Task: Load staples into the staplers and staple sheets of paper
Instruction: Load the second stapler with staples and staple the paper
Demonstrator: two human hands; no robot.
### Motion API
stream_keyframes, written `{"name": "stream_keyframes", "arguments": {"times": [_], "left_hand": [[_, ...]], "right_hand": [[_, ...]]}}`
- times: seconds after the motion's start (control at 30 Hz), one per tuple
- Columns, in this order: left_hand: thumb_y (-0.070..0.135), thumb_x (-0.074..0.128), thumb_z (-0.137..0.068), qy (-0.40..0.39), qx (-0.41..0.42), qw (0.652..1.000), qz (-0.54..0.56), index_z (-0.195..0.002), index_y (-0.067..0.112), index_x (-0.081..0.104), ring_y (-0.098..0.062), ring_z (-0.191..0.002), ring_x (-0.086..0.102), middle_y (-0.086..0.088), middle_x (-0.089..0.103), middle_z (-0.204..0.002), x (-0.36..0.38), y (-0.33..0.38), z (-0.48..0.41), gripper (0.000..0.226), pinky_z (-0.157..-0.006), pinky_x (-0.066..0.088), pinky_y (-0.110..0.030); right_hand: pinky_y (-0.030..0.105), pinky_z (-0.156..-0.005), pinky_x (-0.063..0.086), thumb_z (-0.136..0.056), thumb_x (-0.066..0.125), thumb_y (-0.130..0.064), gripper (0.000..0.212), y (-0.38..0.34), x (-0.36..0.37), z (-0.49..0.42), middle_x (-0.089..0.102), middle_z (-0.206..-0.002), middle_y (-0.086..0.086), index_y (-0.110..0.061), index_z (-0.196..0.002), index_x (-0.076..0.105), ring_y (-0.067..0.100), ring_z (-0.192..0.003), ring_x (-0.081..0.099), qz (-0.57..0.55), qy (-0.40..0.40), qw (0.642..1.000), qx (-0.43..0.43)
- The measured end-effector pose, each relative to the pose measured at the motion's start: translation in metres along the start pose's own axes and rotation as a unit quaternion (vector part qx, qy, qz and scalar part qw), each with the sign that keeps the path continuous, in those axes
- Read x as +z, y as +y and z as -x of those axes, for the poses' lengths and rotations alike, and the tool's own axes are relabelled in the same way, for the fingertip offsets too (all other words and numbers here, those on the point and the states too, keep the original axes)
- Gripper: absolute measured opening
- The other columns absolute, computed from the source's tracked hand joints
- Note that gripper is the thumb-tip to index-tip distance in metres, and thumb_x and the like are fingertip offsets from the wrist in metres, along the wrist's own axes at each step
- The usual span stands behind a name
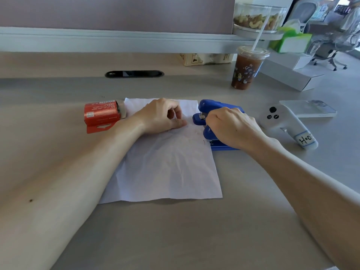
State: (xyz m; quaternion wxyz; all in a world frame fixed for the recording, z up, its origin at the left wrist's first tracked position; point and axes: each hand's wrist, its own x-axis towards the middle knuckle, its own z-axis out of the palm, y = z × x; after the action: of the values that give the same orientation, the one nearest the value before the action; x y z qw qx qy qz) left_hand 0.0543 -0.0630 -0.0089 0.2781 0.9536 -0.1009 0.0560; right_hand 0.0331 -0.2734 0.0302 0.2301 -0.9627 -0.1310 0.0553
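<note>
Right hand [231, 129] clamped over blue stapler [214, 106], fingers curled round its body. Stapler on desk [175, 230], touching right edge of paper sheet [165, 168]. Left hand [163, 115] resting on upper part of sheet, fingers curled, thumb flat; any pinch not discernible. Red staple box [101, 114] just left of sheet, flap open. Drink cup [245, 71] and white controller [282, 121] farther right.
</note>
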Motion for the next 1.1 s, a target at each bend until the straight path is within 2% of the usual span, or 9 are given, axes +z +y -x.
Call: {"name": "stream_keyframes", "arguments": {"times": [0.1,0.23,0.3,0.4,0.5,0.6,0.8,0.97,1.1], "left_hand": [[0.044,0.073,-0.080,0.000,0.000,1.000,0.000,-0.081,0.024,0.064,-0.008,-0.065,0.051,0.008,0.056,-0.075,-0.001,0.000,0.000,0.022,-0.060,0.039,-0.023],[0.044,0.074,-0.080,-0.003,-0.001,1.000,-0.002,-0.083,0.022,0.065,-0.009,-0.067,0.051,0.006,0.056,-0.079,-0.002,0.002,0.001,0.024,-0.062,0.040,-0.023],[0.044,0.076,-0.078,-0.005,-0.002,1.000,-0.008,-0.088,0.022,0.065,-0.008,-0.072,0.052,0.003,0.054,-0.091,-0.003,0.003,0.001,0.027,-0.065,0.040,-0.020],[0.049,0.080,-0.070,-0.013,-0.033,0.999,-0.029,-0.106,0.025,0.061,-0.013,-0.090,0.056,0.002,0.048,-0.114,-0.012,0.005,0.000,0.047,-0.075,0.040,-0.023],[0.061,0.078,-0.066,-0.035,-0.106,0.992,-0.055,-0.131,0.029,0.050,-0.017,-0.115,0.050,0.005,0.046,-0.132,-0.022,0.001,-0.001,0.078,-0.085,0.035,-0.027],[0.074,0.073,-0.059,-0.028,-0.136,0.987,-0.081,-0.135,0.031,0.048,-0.022,-0.121,0.050,0.001,0.050,-0.138,-0.026,-0.004,-0.002,0.091,-0.088,0.040,-0.033],[0.091,0.052,-0.041,-0.039,-0.202,0.971,-0.123,-0.142,0.028,0.041,-0.027,-0.124,0.050,-0.004,0.042,-0.138,-0.034,-0.008,0.003,0.120,-0.103,0.041,-0.048],[0.099,0.052,-0.035,-0.062,-0.205,0.967,-0.136,-0.132,0.029,0.047,-0.026,-0.127,0.043,0.000,0.040,-0.142,-0.038,-0.010,0.004,0.120,-0.104,0.039,-0.050],[0.093,0.060,-0.044,-0.066,-0.210,0.964,-0.152,-0.132,0.031,0.043,-0.025,-0.127,0.042,0.002,0.044,-0.140,-0.044,-0.011,0.004,0.110,-0.104,0.036,-0.052]], "right_hand": [[0.032,-0.056,0.029,-0.084,0.038,-0.020,0.031,0.008,-0.006,-0.003,0.049,-0.067,-0.004,-0.019,-0.054,0.045,0.021,-0.063,0.040,0.042,0.026,0.999,-0.017],[0.032,-0.056,0.030,-0.084,0.038,-0.025,0.040,0.023,-0.009,-0.009,0.054,-0.076,0.002,-0.036,-0.051,0.057,0.025,-0.067,0.049,0.042,0.075,0.996,-0.037],[0.031,-0.053,0.029,-0.083,0.041,-0.028,0.034,0.033,-0.010,-0.013,0.055,-0.071,0.005,-0.023,-0.052,0.053,0.028,-0.063,0.049,0.020,0.127,0.991,-0.029],[0.029,-0.051,0.030,-0.084,0.043,-0.028,0.032,0.047,-0.011,-0.020,0.053,-0.062,0.006,-0.012,-0.056,0.047,0.029,-0.059,0.049,0.012,0.189,0.981,-0.033],[0.032,-0.053,0.043,-0.087,0.043,-0.027,0.030,0.049,-0.010,-0.020,0.060,-0.064,0.006,-0.013,-0.066,0.060,0.027,-0.062,0.056,0.016,0.229,0.970,-0.081],[0.034,-0.059,0.049,-0.088,0.044,-0.028,0.029,0.042,-0.006,-0.015,0.062,-0.065,0.001,-0.017,-0.069,0.061,0.024,-0.064,0.060,0.006,0.204,0.970,-0.133],[0.030,-0.052,0.036,-0.088,0.038,-0.033,0.029,0.040,-0.001,-0.012,0.052,-0.061,-0.005,-0.026,-0.063,0.050,0.023,-0.063,0.054,0.044,0.153,0.979,-0.124],[0.027,-0.051,0.024,-0.093,0.036,-0.031,0.032,0.038,-0.004,-0.018,0.052,-0.067,-0.004,-0.019,-0.069,0.053,0.018,-0.060,0.047,0.084,0.155,0.980,-0.088],[0.027,-0.051,0.024,-0.093,0.037,-0.028,0.031,0.037,-0.006,-0.021,0.055,-0.074,-0.002,-0.019,-0.071,0.056,0.012,-0.058,0.044,0.090,0.168,0.978,-0.078]]}}
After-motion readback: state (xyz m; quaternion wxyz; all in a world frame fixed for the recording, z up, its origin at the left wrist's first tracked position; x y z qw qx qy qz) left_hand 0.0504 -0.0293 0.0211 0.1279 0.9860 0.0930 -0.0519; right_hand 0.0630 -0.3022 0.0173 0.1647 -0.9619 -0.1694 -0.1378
